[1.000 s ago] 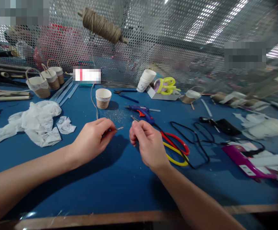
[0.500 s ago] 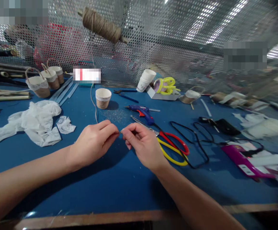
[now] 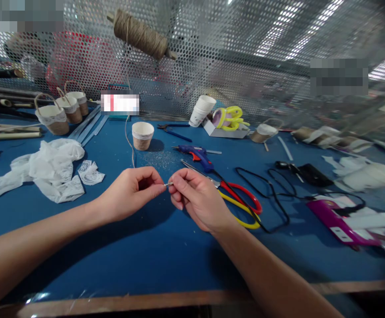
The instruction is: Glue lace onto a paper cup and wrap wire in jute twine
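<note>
My left hand (image 3: 129, 194) and my right hand (image 3: 197, 198) meet over the blue table (image 3: 165, 247), both pinching the end of a thin jute twine (image 3: 168, 184) between thumb and forefinger. The twine (image 3: 130, 141) runs back across the table and up to a spool of jute twine (image 3: 139, 35) hung on the perforated metal screen. Just behind my right hand lie red and yellow scissors (image 3: 240, 205) and a blue glue gun (image 3: 197, 154). A twine-wrapped paper cup (image 3: 142, 134) stands behind my left hand.
Crumpled white lace and plastic (image 3: 43, 170) lie at the left, with three small finished baskets (image 3: 61, 112) behind. Stacked paper cups (image 3: 202, 110), a yellow tape holder (image 3: 230, 119), black cords (image 3: 272, 194), a pink object (image 3: 340, 221) and white scraps crowd the right side. The perforated screen (image 3: 232, 66) closes off the back.
My right hand moved left from the scissors to meet my left hand. Both now pinch the twine end that the left hand held alone.
</note>
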A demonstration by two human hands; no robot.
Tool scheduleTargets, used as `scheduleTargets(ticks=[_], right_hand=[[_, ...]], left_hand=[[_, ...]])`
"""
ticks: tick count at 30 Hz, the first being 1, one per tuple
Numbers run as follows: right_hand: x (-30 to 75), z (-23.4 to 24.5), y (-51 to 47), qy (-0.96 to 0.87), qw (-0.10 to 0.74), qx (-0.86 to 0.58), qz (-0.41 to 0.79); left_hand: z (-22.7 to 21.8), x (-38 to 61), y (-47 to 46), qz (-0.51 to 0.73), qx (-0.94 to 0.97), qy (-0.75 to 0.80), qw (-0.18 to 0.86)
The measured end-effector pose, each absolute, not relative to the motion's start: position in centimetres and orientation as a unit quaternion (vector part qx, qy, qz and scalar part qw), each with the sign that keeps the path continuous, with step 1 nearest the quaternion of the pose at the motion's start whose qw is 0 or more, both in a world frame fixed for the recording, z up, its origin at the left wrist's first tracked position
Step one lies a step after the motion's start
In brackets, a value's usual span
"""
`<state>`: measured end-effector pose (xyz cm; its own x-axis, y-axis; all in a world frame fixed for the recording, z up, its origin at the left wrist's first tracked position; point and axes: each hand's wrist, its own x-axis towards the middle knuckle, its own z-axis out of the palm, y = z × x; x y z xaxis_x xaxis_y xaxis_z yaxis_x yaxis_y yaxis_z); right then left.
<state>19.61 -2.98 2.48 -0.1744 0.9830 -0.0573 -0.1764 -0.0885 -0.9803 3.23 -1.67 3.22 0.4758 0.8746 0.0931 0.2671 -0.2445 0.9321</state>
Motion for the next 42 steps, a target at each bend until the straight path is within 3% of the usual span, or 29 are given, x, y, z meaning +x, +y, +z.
scheduleTargets(ticks=[6,16,28,37,42], right_hand=[[19.64,2.34,-3.05,-0.469,0.488,-0.427,0.599],[19.50,2.48,-3.20,-0.471,0.492,-0.420,0.600],[19.57,2.54,-3.11,-0.495,0.493,-0.402,0.592],[19.77,2.83,-3.28,-0.618,0.465,-0.442,0.455],[19.75,2.40,-3.24,-0.605,0.482,-0.438,0.458]], left_hand=[[3.39,3.27,-1.59,0.322,0.695,0.399,0.504],[3.31,3.05,-1.44,0.285,0.534,0.366,0.707],[3.29,2.96,-1.42,0.286,0.470,0.340,0.763],[3.11,3.05,-1.43,0.262,0.434,0.325,0.798],[3.27,2.94,-1.34,0.263,0.438,0.328,0.795]])
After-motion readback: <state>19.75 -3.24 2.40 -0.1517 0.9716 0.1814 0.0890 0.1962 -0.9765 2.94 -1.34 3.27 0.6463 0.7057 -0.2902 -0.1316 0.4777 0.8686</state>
